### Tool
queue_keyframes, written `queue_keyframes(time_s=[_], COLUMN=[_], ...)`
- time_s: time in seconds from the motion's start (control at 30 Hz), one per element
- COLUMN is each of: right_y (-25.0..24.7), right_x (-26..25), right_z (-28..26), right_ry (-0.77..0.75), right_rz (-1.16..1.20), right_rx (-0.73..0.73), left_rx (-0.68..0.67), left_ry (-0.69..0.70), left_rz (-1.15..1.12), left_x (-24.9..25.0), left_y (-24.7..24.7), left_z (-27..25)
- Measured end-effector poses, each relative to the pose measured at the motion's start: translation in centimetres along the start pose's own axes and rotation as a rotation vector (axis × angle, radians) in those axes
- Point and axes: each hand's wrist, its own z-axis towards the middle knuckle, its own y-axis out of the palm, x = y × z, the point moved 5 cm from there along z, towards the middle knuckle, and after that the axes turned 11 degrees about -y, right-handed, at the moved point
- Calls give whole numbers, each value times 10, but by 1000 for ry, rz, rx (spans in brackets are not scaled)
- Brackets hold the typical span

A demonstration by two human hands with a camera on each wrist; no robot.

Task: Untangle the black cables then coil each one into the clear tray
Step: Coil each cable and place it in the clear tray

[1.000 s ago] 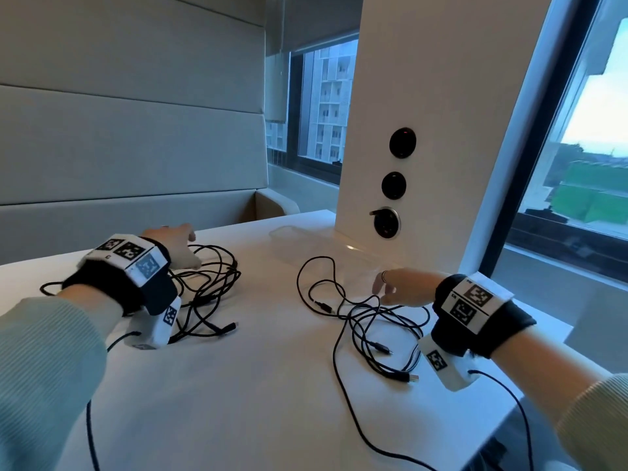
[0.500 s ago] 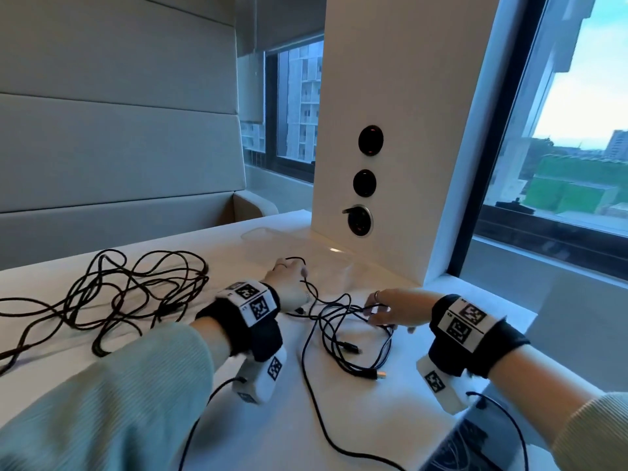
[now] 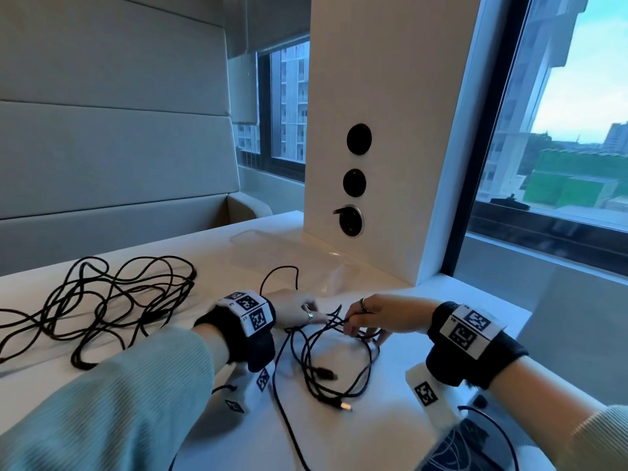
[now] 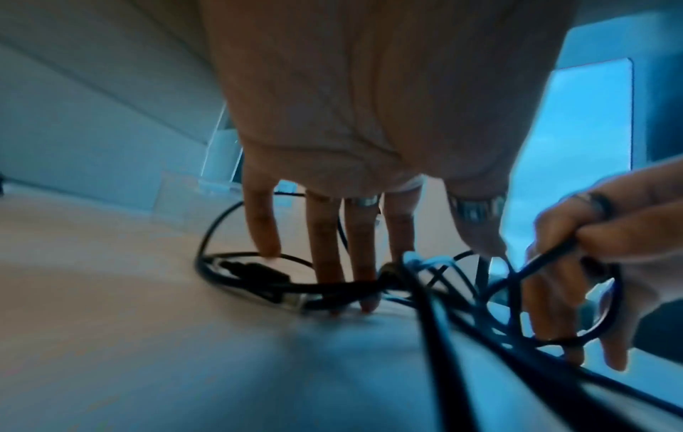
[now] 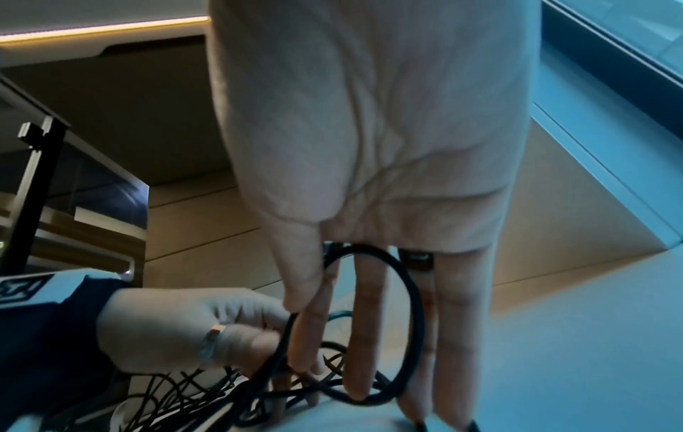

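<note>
Two lots of black cable lie on the white table point(image 3: 339, 443). A loose tangled pile point(image 3: 112, 300) is at the left, with no hand on it. A smaller tangle point(image 3: 323, 365) with a USB plug point(image 3: 345, 406) lies between my hands. My left hand point(image 3: 307, 312) has straight fingers point(image 4: 325, 248) pressing strands onto the table. My right hand point(image 3: 353, 321) pinches one strand point(image 5: 292, 324) between thumb and forefinger, and a loop point(image 5: 414, 292) passes around its middle finger. The clear tray point(image 3: 268, 246) stands behind, against the pillar.
A white pillar point(image 3: 384, 130) with three round black sockets rises just behind the tray. Windows flank it. The table's right edge point(image 3: 523, 317) is close to my right wrist. A padded grey wall point(image 3: 112, 158) runs along the back left.
My left hand left the pile on the left and came across to the smaller tangle. My right hand has taken up a strand from it. The view has swung right.
</note>
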Motion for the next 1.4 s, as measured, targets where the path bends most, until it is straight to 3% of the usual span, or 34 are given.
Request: queue_keyframes(time_s=[0.13,0.23,0.47,0.6,0.87,0.97,1.1,1.2,1.27,1.4], right_y=[-6,-22,-77,-99,-122,-131,-144,-151,-150,-134], right_x=[-3,-7,-10,-10,-15,-19,-19,-10,-11,-27], right_z=[-1,-6,-34,-52,-72,-78,-90,-101,-101,-83], right_ry=[-13,-40,-105,-173,-239,-287,-305,-258,-257,-318], right_rz=[130,207,493,628,620,627,688,708,640,575], right_rx=[153,365,964,1217,1493,1524,1630,1736,1733,1569], left_rx=[-104,-105,57,105,125,160,141,112,81,-25], left_ry=[40,76,132,77,-63,-126,-116,-109,-93,-31], left_rz=[63,-191,-555,-517,-385,-384,-433,-303,-153,71], left_x=[5,1,-30,-47,-77,-83,-87,-94,-90,-69], left_y=[7,0,-28,-32,-32,-33,-33,-33,-32,-35], left_z=[-9,-15,-27,-32,-38,-37,-38,-42,-50,-67])
